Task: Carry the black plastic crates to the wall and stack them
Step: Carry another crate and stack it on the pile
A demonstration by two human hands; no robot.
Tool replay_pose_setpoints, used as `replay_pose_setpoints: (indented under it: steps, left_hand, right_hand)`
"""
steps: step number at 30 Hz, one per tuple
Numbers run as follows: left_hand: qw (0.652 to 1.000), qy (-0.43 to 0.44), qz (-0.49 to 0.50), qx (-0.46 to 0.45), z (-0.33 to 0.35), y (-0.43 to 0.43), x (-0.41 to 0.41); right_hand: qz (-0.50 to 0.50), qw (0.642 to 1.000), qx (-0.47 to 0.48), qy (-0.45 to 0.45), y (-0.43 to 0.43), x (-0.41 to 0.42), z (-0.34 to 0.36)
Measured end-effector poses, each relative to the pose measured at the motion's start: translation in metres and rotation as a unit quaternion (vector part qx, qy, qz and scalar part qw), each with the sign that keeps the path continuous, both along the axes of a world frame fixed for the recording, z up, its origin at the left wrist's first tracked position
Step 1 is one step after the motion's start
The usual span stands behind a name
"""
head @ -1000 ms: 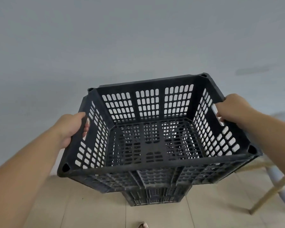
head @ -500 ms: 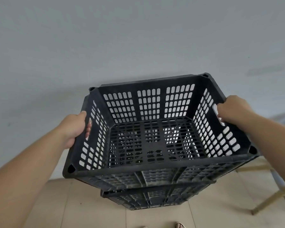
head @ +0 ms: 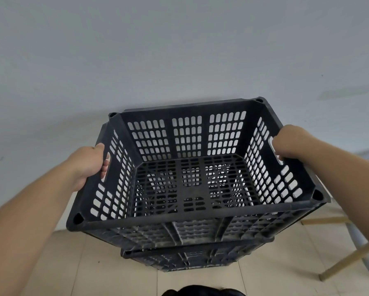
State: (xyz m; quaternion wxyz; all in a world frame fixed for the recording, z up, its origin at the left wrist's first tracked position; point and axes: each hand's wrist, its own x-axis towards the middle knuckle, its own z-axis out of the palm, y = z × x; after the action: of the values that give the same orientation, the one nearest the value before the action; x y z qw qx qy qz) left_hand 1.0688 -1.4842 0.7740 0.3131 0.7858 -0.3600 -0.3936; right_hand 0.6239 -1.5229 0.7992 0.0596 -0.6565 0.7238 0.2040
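Both arms reaching forward: left hand (head: 87,165) gripping handle slot on left side of carried crate (head: 190,216), fingers curling through; right hand (head: 290,144) wrapping round right-side slot likewise. Carried crate staying level and empty, sitting lower and more squarely over lower crate (head: 190,259) than second ago. Contact between them not clear. Lower crate standing on tiled floor (head: 72,263) near grey wall (head: 179,50). Judging carry ending, stacking beginning; corners needing alignment before release

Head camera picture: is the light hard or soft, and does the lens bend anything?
Head view: light is soft and even, no glare on the crate; the wide lens enlarges both forearms toward the lower corners; the crate's slots look sharp, no motion blur.
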Motion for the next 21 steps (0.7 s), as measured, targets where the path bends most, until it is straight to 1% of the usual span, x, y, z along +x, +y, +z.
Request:
replay_pose_setpoints:
  steps: [2,4,5,8,10,12,14,17,21]
  left_hand:
    - [1.0,0.013,0.001,0.002,0.001,0.004,0.001]
    - [1.0,0.018,0.001,0.004,0.002,0.009,0.004]
    - [1.0,0.019,0.0,0.003,0.002,0.011,0.005]
    - [1.0,0.017,-0.004,0.0,0.002,0.016,0.006]
    - [1.0,0.013,-0.001,-0.003,0.001,0.018,0.006]
    - [1.0,0.006,0.003,-0.007,-0.001,0.017,0.005]
    - [1.0,-0.011,0.002,-0.013,-0.001,0.014,0.004]
    - [0.999,-0.043,0.002,-0.023,-0.001,0.01,0.003]
    - [0.998,-0.061,0.0,-0.025,-0.007,0.01,0.005]
  right_hand:
    - [0.039,0.999,0.011,0.024,0.002,0.004,0.003]
    - [0.038,0.999,0.012,0.015,0.007,0.007,0.003]
    - [0.009,1.0,0.005,-0.016,0.011,0.009,0.002]
    - [0.014,1.0,0.005,-0.014,0.018,0.008,0.0]
    - [-0.004,1.0,0.001,-0.008,0.019,0.007,-0.001]
    - [-0.025,0.998,-0.038,-0.05,0.015,0.004,-0.006]
    - [-0.068,0.989,-0.072,-0.107,0.013,0.001,-0.011]
    - [-0.11,0.967,-0.122,-0.194,0.008,-0.006,-0.02]
    - [-0.095,0.982,-0.084,-0.141,0.01,0.0,-0.016]
